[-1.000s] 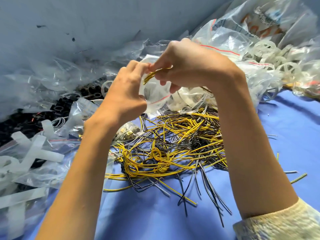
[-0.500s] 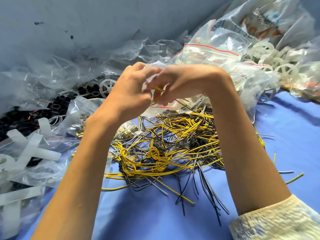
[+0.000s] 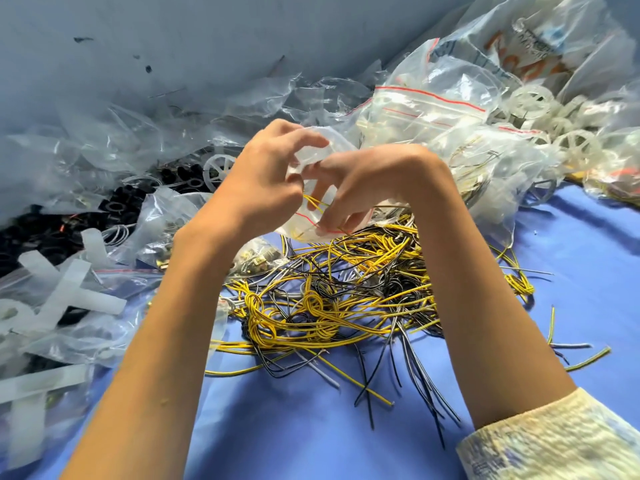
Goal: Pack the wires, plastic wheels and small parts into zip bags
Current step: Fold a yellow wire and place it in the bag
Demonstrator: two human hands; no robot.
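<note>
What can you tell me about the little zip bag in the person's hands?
The zip bag is small, clear, crumpled plastic with a thin red line near its mouth. It is held above the wire pile, the left hand gripping one side, the right hand pinching near the red line. A few yellow wires show inside.

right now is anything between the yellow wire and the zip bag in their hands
Nothing visible does. The yellow wire already shows through the zip bag, which the left hand and right hand both grip.
</note>
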